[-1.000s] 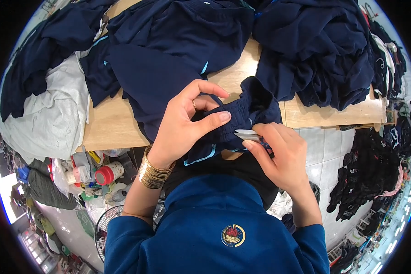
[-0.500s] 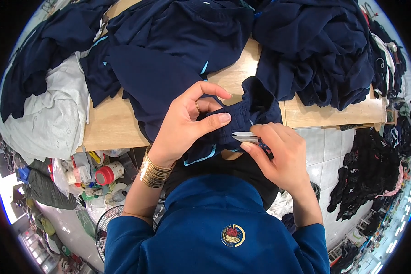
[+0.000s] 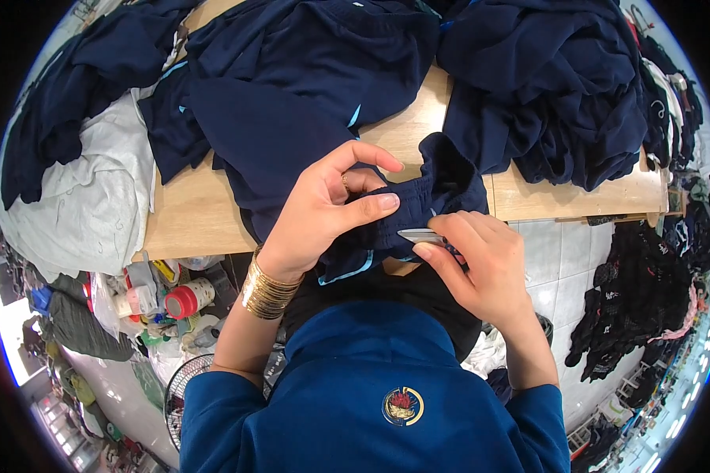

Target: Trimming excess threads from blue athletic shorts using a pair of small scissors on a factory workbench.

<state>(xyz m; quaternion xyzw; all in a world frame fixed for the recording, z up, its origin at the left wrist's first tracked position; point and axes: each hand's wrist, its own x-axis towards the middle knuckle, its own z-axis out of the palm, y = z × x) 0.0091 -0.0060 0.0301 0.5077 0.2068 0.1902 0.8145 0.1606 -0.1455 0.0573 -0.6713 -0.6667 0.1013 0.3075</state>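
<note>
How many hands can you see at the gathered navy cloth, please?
2: the left hand holds the gathered navy cloth from its left, some fingertips hidden; the right hand, on its right, holds small metal snips. No other hand shows.

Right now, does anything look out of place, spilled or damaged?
No spill or obvious damage shows, including on the small gathered navy cloth garment. The clutter around the red-lidded cream cylindrical bottle, beside the pale wooden table, looks untidy: mixed things jumbled.

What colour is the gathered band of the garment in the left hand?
Dark navy blue; the gathered band shows best in the head view.
</note>
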